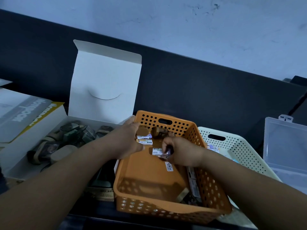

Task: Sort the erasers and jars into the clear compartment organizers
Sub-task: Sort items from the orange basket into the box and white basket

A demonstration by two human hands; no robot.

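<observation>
Both hands are working inside the orange basket (214, 193), which is serving as the holding bin for the loose stock, so its contents are probably being gathered before transfer. The right hand (178, 152) is reaching into the middle of the basket, its fingers curling down and pinching a white eraser (157, 151) off the floor, a grip suited to so small and flat a piece. The left hand (127, 141) is leaning in at the basket's far-left corner, fingers lying over a tan-capped jar (143, 130); whether they are actually gripping it cannot be told. Two more sleeved erasers (145, 140) are lying just beside that hand, and a corked jar (160, 131) is resting on its side against the basket's far wall. The clear organizer (285, 146), the destination, is standing well to the right of the basket with a cream basket (240, 146) sitting between, so each carry is probably going to have to pass over it. Left of the basket, a white box (104, 80) is standing open with dark glassware inside, and notebooks (25, 117) are stacked beyond it.
</observation>
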